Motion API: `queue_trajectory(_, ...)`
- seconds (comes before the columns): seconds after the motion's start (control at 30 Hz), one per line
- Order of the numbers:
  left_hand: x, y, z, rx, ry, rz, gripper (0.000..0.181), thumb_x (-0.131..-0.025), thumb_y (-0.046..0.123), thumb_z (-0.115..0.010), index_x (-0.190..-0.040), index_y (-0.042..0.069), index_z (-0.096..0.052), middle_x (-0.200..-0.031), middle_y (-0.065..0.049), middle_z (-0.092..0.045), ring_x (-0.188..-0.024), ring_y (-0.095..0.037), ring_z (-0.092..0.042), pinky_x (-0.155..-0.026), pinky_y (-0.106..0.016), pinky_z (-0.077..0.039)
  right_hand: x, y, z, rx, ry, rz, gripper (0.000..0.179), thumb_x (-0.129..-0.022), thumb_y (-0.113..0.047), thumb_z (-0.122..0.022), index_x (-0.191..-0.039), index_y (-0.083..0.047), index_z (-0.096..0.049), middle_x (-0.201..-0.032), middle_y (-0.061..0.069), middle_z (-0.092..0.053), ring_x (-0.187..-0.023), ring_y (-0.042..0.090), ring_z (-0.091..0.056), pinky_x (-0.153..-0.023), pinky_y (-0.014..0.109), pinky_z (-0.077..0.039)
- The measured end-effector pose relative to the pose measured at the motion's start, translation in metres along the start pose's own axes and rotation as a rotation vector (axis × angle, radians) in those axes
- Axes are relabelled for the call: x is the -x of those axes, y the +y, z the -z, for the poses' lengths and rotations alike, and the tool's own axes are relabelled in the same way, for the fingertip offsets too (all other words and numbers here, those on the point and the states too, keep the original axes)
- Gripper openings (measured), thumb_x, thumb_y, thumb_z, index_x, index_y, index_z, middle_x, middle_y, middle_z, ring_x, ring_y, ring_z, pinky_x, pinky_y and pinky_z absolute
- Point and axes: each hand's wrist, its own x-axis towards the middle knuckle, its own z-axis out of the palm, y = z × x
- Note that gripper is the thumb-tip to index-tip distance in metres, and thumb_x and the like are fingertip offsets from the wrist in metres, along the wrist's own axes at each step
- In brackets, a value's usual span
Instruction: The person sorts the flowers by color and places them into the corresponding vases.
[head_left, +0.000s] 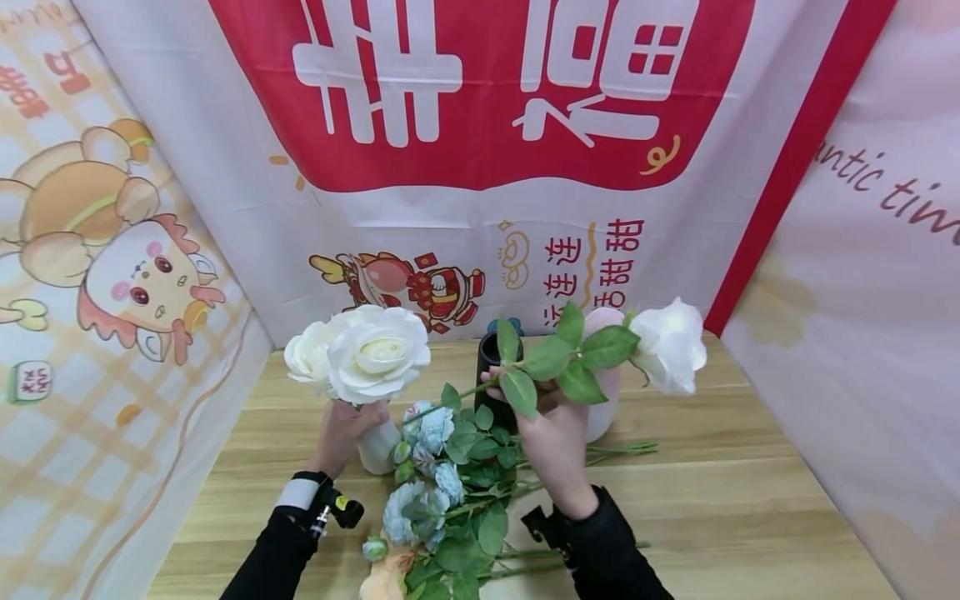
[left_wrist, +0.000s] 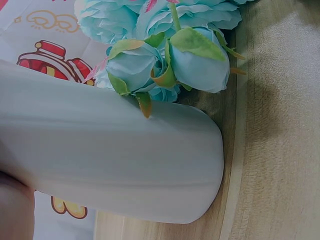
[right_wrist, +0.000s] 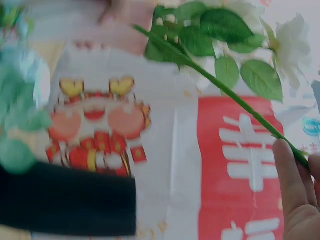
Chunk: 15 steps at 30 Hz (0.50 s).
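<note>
My left hand (head_left: 347, 435) grips a white vase (head_left: 378, 450) near its top, below white roses (head_left: 378, 354) that sit over its mouth. In the left wrist view the smooth vase wall (left_wrist: 110, 150) fills the middle, with blue flower buds (left_wrist: 197, 62) beside it. My right hand (head_left: 557, 437) pinches the stem of a white rose (head_left: 671, 346) over the table; its bloom points right and its bare stem end left. The right wrist view shows the green stem (right_wrist: 225, 90) between thumb and fingers. Just behind that hand stands a black vase (head_left: 487, 357).
Blue flowers (head_left: 416, 508) and a peach flower (head_left: 386, 577) lie on the wooden table (head_left: 720, 500) between my arms, stems to the right. A pale pink vase (head_left: 604, 408) stands behind my right hand. Printed cloths (head_left: 420, 208) wall the back and both sides.
</note>
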Motion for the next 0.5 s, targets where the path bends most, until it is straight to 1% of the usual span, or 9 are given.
queue_trajectory(0.07, 0.0, 0.001, 0.001, -0.007, -0.003, -0.012, 0.052, -0.081, -0.008, -0.073, -0.129, 0.0, -0.054, -0.121, -0.011, -0.062, -0.108, -0.018, -0.057, -0.087, -0.026, -0.047, -0.002, 0.003, -0.01, -0.05, 0.003, -0.013, 0.027, -0.094, 0.012, -0.056, -0.121, 0.01, -0.056, -0.11, 0.025, -0.065, -0.105, 0.042, -0.062, -0.089, 0.049, -0.052)
queue_trajectory(0.17, 0.001, 0.002, 0.001, -0.012, -0.008, -0.009, 0.05, -0.082, -0.008, -0.073, -0.128, -0.002, -0.055, -0.122, -0.012, -0.061, -0.109, -0.017, -0.057, -0.087, -0.026, -0.047, -0.004, 0.01, -0.02, -0.062, 0.018, -0.009, 0.027, -0.095, 0.011, -0.055, -0.122, 0.009, -0.056, -0.111, 0.025, -0.064, -0.106, 0.042, -0.061, -0.09, 0.048, -0.051)
queue_trajectory(0.23, 0.002, 0.005, 0.0, -0.016, -0.008, 0.013, 0.052, -0.082, -0.007, -0.073, -0.129, -0.001, -0.054, -0.124, -0.011, -0.061, -0.11, -0.017, -0.057, -0.088, -0.027, -0.047, -0.006, 0.015, -0.024, -0.048, 0.02, 0.016, 0.025, -0.096, 0.008, -0.055, -0.122, 0.008, -0.058, -0.112, 0.025, -0.064, -0.107, 0.041, -0.061, -0.091, 0.047, -0.051)
queue_trajectory(0.3, 0.002, 0.006, 0.001, -0.017, -0.004, 0.028, 0.054, -0.081, -0.006, -0.073, -0.131, 0.0, -0.052, -0.125, -0.011, -0.06, -0.11, -0.017, -0.057, -0.089, -0.027, -0.046, -0.007, 0.026, -0.026, -0.032, 0.008, 0.063, 0.024, -0.098, 0.004, -0.055, -0.121, 0.007, -0.059, -0.113, 0.024, -0.064, -0.108, 0.04, -0.061, -0.092, 0.047, -0.05)
queue_trajectory(0.33, 0.003, 0.006, 0.001, -0.017, -0.004, 0.029, 0.055, -0.082, -0.005, -0.073, -0.132, 0.0, -0.052, -0.124, -0.011, -0.06, -0.11, -0.018, -0.057, -0.089, -0.027, -0.046, -0.007, 0.038, -0.024, -0.039, -0.003, 0.096, 0.026, -0.098, 0.004, -0.054, -0.124, 0.006, -0.057, -0.115, 0.024, -0.063, -0.11, 0.039, -0.061, -0.093, 0.047, -0.05)
queue_trajectory(0.37, 0.003, 0.006, 0.001, -0.017, -0.008, 0.026, 0.056, -0.082, -0.005, -0.073, -0.133, 0.0, -0.05, -0.125, -0.012, -0.059, -0.11, -0.019, -0.056, -0.089, -0.028, -0.046, -0.007, 0.046, -0.024, -0.051, -0.014, 0.113, 0.027, -0.099, 0.002, -0.055, -0.125, 0.006, -0.057, -0.116, 0.024, -0.062, -0.11, 0.039, -0.06, -0.094, 0.048, -0.049)
queue_trajectory(0.4, 0.003, 0.006, 0.001, -0.018, -0.008, 0.028, 0.056, -0.082, -0.004, -0.074, -0.133, 0.001, -0.05, -0.126, -0.012, -0.059, -0.111, -0.019, -0.056, -0.089, -0.028, -0.046, -0.007, 0.06, -0.022, -0.044, -0.026, 0.141, 0.029, -0.099, 0.003, -0.054, -0.127, 0.006, -0.056, -0.118, 0.024, -0.062, -0.111, 0.04, -0.06, -0.094, 0.047, -0.049)
queue_trajectory(0.5, 0.003, 0.006, 0.002, -0.015, -0.009, 0.034, 0.053, -0.082, -0.002, -0.074, -0.131, 0.002, -0.053, -0.124, -0.011, -0.06, -0.11, -0.019, -0.057, -0.089, -0.028, -0.047, -0.006, 0.09, -0.016, -0.03, -0.065, 0.178, 0.033, -0.099, 0.005, -0.052, -0.133, 0.004, -0.051, -0.121, 0.023, -0.061, -0.113, 0.038, -0.059, -0.094, 0.046, -0.049)
